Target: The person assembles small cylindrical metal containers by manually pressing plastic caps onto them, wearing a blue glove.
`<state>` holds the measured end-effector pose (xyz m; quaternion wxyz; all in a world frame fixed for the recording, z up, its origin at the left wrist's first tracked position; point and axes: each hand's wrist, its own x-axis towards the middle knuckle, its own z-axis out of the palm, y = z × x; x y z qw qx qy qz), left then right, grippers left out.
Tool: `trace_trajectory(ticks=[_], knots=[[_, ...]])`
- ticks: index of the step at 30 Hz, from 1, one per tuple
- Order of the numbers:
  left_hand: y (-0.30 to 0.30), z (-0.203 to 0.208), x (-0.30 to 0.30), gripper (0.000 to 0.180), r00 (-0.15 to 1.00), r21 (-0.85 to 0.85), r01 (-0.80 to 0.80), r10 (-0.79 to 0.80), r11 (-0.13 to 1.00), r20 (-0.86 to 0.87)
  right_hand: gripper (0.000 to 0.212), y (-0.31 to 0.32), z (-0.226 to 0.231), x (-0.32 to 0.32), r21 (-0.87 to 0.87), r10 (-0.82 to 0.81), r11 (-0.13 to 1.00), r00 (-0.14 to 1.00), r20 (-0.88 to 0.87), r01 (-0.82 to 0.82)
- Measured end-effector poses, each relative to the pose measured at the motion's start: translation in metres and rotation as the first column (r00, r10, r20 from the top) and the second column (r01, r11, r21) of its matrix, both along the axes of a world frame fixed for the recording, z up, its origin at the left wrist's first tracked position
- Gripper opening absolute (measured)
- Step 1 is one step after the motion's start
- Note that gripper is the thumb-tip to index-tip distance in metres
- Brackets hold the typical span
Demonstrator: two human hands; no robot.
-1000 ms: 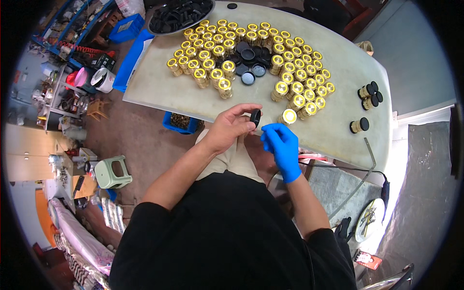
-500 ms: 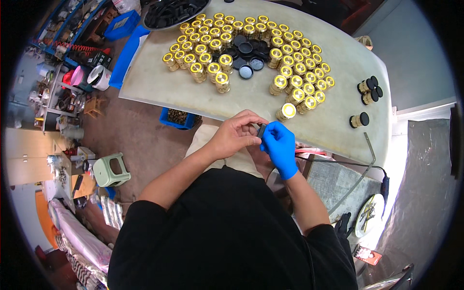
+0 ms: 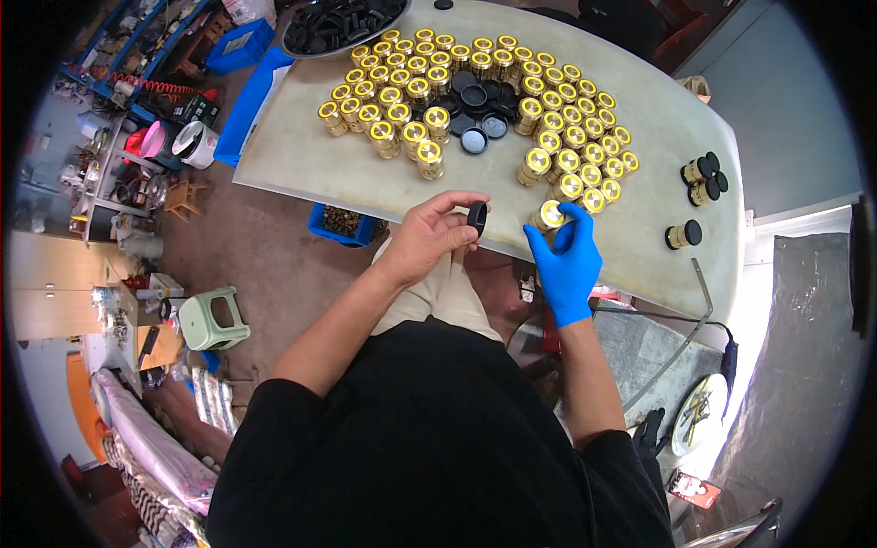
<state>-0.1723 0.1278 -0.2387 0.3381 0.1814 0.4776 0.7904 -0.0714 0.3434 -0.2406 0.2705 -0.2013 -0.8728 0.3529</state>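
Note:
Bare, my left hand [image 3: 427, 236] pinches a round black cap [image 3: 477, 217] on edge, over the table's front edge. My right hand [image 3: 568, 265], in a blue glove, has thumb and forefinger spread beside the nearest gold cylinder [image 3: 550, 215], which has a yellow-ringed top. The fingertips are close to this cylinder; whether they touch it is unclear. Behind it, several similar gold cylinders [image 3: 567, 161] stand upright in a group. Another group [image 3: 384, 139] is at the left. Between the groups lies a pile of loose black caps [image 3: 473, 96], some with pale insides facing up.
On the pale table [image 3: 320, 173], several cylinders with black caps [image 3: 682, 235] are at the right. A metal bowl of black parts [image 3: 343, 26] sits at the far left. A bent metal rod [image 3: 703, 292] crosses the right edge. A green stool [image 3: 212, 320] stands on the floor.
My right hand has left the black cap, opened and moved right to the nearest gold cylinder. The cap stays in my left hand, now fully visible. The view has shifted slightly.

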Motion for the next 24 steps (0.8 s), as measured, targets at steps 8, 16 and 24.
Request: trace_trajectory(ticks=[8, 16, 24], knots=[[0.0, -0.002, -0.001, 0.053, 1.0, -0.046, 0.018, -0.018, 0.999, -0.002, 0.063, 0.002, 0.003, -0.005, 0.061, -0.054, 0.997, 0.991, 0.123, 0.046], [0.005, -0.008, -0.001, 0.051, 1.0, -0.039, 0.019, -0.02, 0.999, -0.005, 0.055, 0.004, 0.001, -0.01, 0.051, -0.038, 0.998, 0.991, 0.132, 0.032], [0.008, -0.012, -0.001, 0.046, 1.0, -0.087, -0.001, 0.001, 0.996, 0.002, 0.039, 0.008, -0.001, -0.005, -0.628, 0.326, 0.712, 0.94, -0.101, -0.314]])
